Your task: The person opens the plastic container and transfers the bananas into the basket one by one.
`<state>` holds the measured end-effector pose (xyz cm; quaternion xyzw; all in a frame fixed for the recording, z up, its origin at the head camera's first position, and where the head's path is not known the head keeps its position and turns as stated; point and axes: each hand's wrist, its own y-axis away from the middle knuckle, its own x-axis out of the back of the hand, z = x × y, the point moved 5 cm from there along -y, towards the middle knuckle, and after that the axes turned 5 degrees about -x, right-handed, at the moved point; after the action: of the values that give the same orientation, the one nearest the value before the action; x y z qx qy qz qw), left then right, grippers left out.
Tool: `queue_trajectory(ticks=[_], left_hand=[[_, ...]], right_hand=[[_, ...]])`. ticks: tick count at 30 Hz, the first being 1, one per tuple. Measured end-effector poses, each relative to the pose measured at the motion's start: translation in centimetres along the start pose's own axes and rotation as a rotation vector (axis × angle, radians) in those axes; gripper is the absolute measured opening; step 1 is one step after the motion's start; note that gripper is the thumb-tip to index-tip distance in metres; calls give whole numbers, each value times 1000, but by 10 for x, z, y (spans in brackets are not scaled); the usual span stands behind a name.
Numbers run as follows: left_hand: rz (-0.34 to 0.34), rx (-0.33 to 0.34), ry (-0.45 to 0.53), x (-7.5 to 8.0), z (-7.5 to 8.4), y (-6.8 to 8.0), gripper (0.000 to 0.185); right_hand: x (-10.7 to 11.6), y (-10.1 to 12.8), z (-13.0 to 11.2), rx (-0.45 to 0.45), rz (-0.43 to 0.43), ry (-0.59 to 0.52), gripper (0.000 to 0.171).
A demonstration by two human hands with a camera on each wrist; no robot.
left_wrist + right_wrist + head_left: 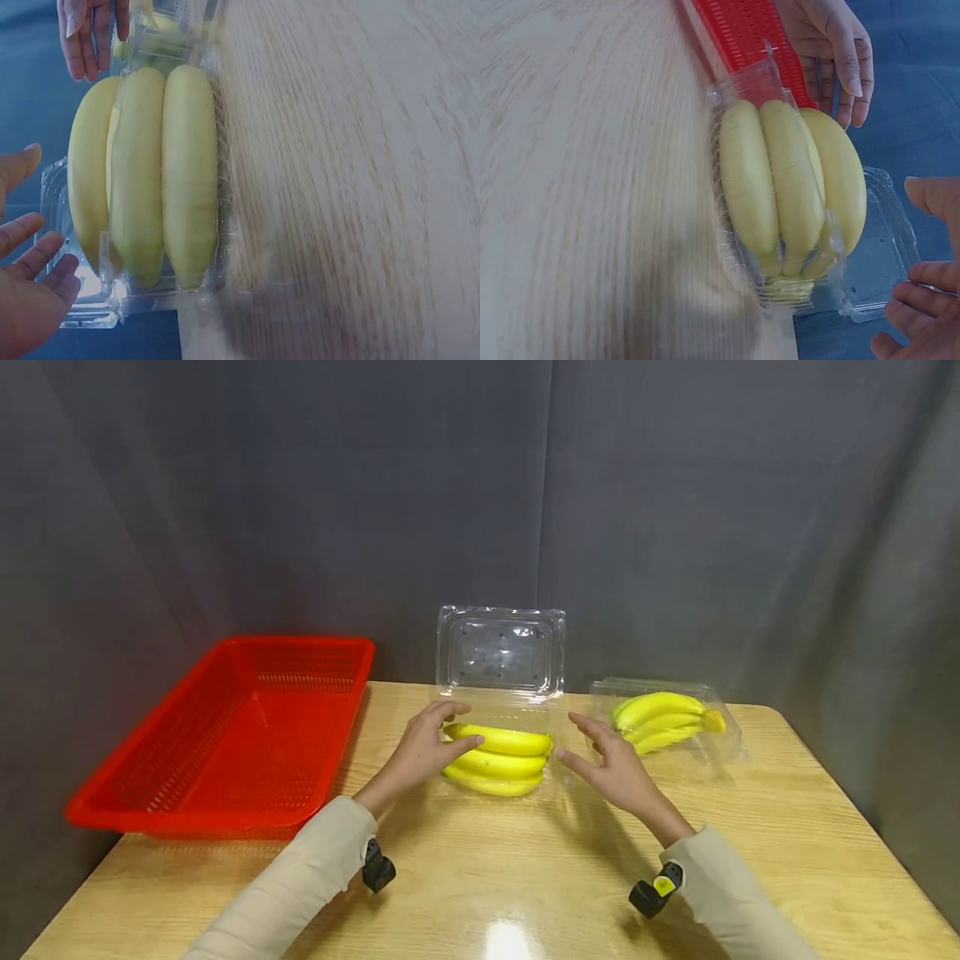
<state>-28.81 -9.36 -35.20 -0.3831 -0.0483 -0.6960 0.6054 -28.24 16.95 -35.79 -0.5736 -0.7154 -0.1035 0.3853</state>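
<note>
Plastic, likely light and bendy, the lid (501, 652) I'd pinch at its rim (501, 609), left hand (422, 747) and right hand (617, 770) spread, empty.

Yellow bananas (498, 763), at least 3, lie side by side in a clear box (517, 716) on the table (457, 877), stems rightward; the box's lid (501, 647) stands raised behind them.
</note>
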Motion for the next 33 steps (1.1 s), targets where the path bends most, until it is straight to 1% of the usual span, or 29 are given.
queue_trajectory(ticks=[6,12,18,25,29,33], left_hand=[[3,7,29,-3,-6,-4,51],[-20,17,10,-6,-8,-6,53],[-38,24,4,-9,-10,-7,54],[-67,21,1,-13,-13,-5,53],[-84,13,-15,-15,-12,-4,52],[-106,5,-25,-16,-10,-3,53]], right_hand=[[-2,1,3,-14,-19,71,69],[-8,5,8,-55,-89,112,77],[-11,11,10,-61,-129,120,86],[-16,15,10,-76,-211,148,93],[-17,18,10,-91,-225,155,95],[-17,19,8,-83,-221,155,94]])
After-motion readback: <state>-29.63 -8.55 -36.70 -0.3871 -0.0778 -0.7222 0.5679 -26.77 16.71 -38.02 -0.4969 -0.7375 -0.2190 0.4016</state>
